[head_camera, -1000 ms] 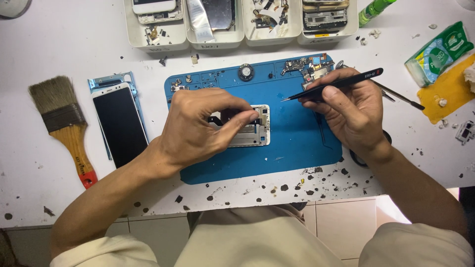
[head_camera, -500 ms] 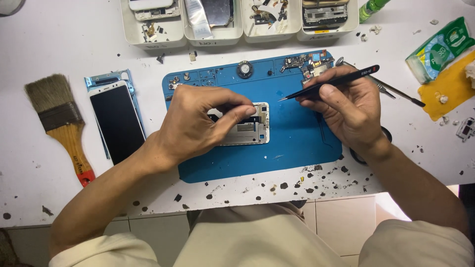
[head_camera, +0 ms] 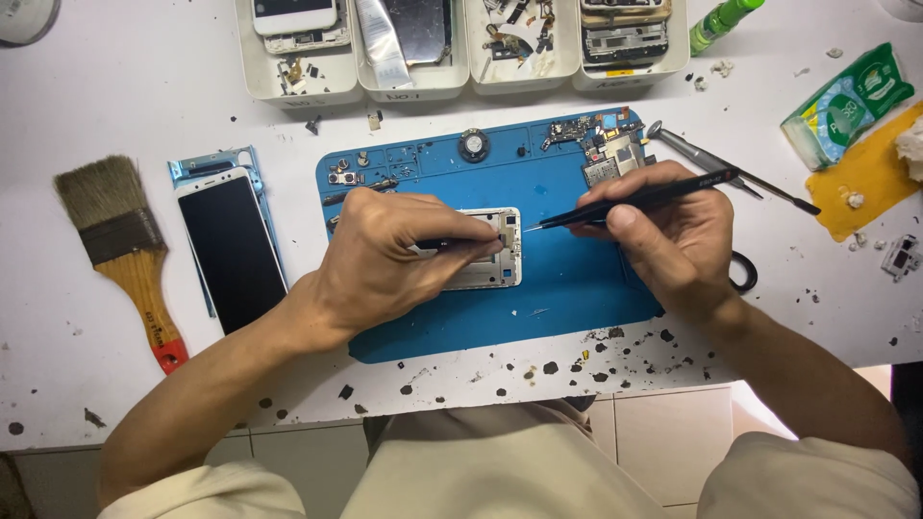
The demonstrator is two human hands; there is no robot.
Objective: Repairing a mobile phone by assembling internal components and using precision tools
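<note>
A silver phone frame (head_camera: 495,250) lies in the middle of a blue work mat (head_camera: 567,288). My left hand (head_camera: 394,255) lies over the frame's left part and pins it down with fingers and thumb. My right hand (head_camera: 673,235) grips black tweezers (head_camera: 635,200). Their fine tips touch the frame's upper right edge. Small circuit boards (head_camera: 606,149) and loose parts sit along the mat's far edge.
A phone with a dark screen (head_camera: 231,250) lies left of the mat, and a wooden paintbrush (head_camera: 120,245) further left. White trays (head_camera: 461,43) with phone parts line the back. Metal tools (head_camera: 721,163), a green packet (head_camera: 846,96) and a yellow cloth (head_camera: 865,178) sit right.
The tweezers' tips have swung down and left, from above the mat to the frame's right edge. My left hand has stayed on the frame.
</note>
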